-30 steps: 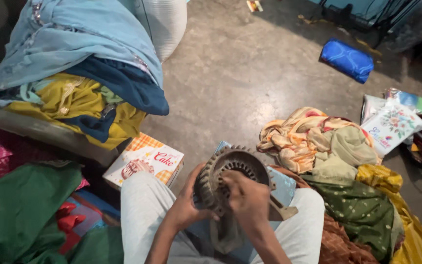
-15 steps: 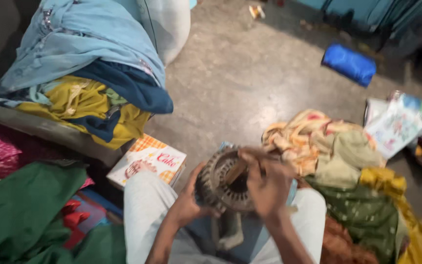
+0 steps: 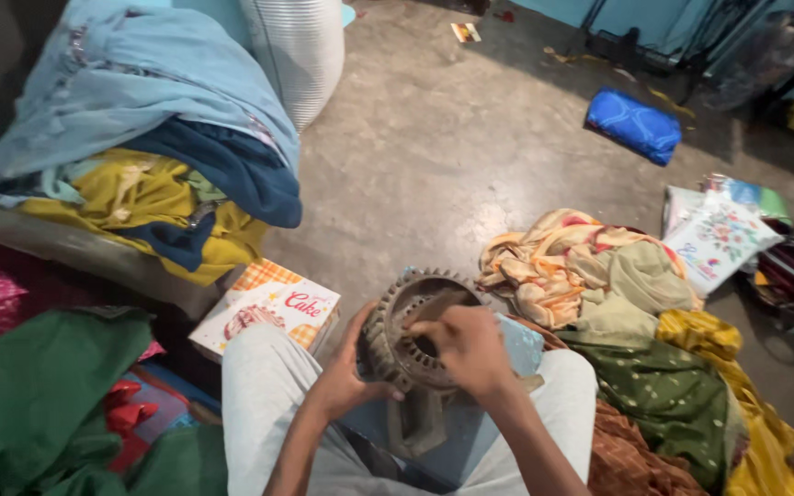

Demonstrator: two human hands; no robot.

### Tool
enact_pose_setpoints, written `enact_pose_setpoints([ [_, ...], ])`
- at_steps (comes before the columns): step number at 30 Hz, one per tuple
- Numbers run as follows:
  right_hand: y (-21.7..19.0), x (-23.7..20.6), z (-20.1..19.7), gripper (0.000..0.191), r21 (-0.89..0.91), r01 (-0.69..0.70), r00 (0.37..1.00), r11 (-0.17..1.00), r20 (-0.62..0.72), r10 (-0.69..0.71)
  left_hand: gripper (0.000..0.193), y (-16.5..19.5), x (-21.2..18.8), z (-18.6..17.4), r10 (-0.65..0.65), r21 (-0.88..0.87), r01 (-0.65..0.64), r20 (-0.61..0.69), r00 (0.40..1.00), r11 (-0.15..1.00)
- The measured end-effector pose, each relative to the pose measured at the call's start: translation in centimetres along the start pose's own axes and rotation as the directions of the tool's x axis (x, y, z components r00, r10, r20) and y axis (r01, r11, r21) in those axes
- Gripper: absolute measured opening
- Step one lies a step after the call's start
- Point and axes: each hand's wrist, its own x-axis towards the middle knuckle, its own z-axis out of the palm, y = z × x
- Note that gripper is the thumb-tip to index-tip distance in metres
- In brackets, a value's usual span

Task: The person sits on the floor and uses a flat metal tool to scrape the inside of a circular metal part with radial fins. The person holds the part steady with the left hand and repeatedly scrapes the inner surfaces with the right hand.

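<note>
A round, grimy metal ring with teeth around its rim and slots inside [image 3: 406, 317] rests upright on my lap, over a blue cloth [image 3: 516, 344]. My left hand [image 3: 346, 381] grips its lower left edge from below. My right hand [image 3: 466, 349] covers its right side, fingers curled and reaching into the open middle. A dark metal piece [image 3: 415, 427] hangs below the ring between my knees.
A printed cardboard box [image 3: 264, 308] lies by my left knee. Piled clothes sit on a ledge at left [image 3: 149, 174] and on the floor at right [image 3: 618, 294]. A blue bundle [image 3: 631, 124] and a floral bag [image 3: 719, 239] lie on the concrete floor.
My right hand has slid from the ring's top down over its right side and into its middle. The ring has tilted slightly; my left hand keeps its hold.
</note>
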Motion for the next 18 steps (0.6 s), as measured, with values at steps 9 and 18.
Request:
enact_pose_setpoints([
  [9, 2.4, 2.2, 0.6, 0.016, 0.675, 0.094, 0.947, 0.732, 0.166, -0.274, 0.135, 0.5, 0.0, 0.2, 0.072, -0.029, -0.072, 0.010, 0.997, 0.997],
  [18, 3.5, 3.3, 3.9, 0.043, 0.899, 0.097, 0.968, 0.426, 0.014, -0.251, 0.134, 0.7, -0.2, 0.1, 0.093, 0.018, -0.092, -0.013, 0.996, 0.996],
])
